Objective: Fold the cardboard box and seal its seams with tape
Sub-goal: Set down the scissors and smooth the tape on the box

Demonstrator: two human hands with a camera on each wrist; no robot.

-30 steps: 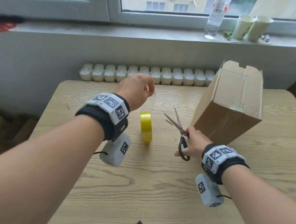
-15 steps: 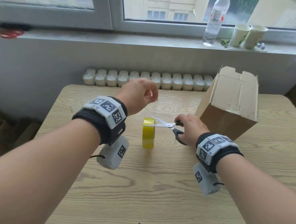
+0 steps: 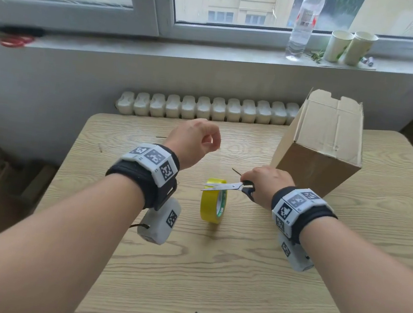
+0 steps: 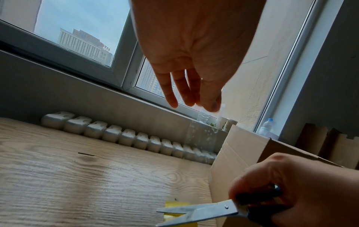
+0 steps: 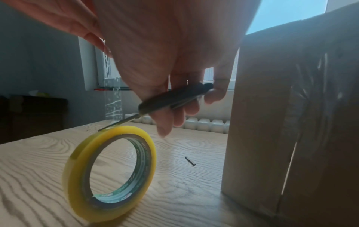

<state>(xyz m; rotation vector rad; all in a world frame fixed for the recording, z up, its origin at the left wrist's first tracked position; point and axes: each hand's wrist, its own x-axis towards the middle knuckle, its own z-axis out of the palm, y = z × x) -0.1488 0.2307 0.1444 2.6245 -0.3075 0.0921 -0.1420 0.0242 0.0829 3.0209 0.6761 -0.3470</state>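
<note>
A yellow tape roll (image 3: 213, 204) stands on edge mid-table. My left hand (image 3: 199, 139) is raised above and behind it and pinches the end of a clear tape strip (image 5: 113, 99) that runs down to the roll. My right hand (image 3: 264, 185) grips black-handled scissors (image 3: 225, 186), whose blades point left and lie at the strip just above the roll's top. The cardboard box (image 3: 325, 143) stands upright at the right, behind my right hand. It has clear tape on its near face in the right wrist view.
The wooden table (image 3: 210, 275) has bare surface in front of the roll. A small dark screw (image 5: 190, 161) lies between roll and box. A radiator (image 3: 206, 109) runs along the far edge. A bottle (image 3: 303, 24) and two paper cups (image 3: 348, 46) stand on the sill.
My right hand swung the scissors from pointing away, near the box, leftward to the strip above the roll. The blades have closed nearly together. My left hand stayed raised.
</note>
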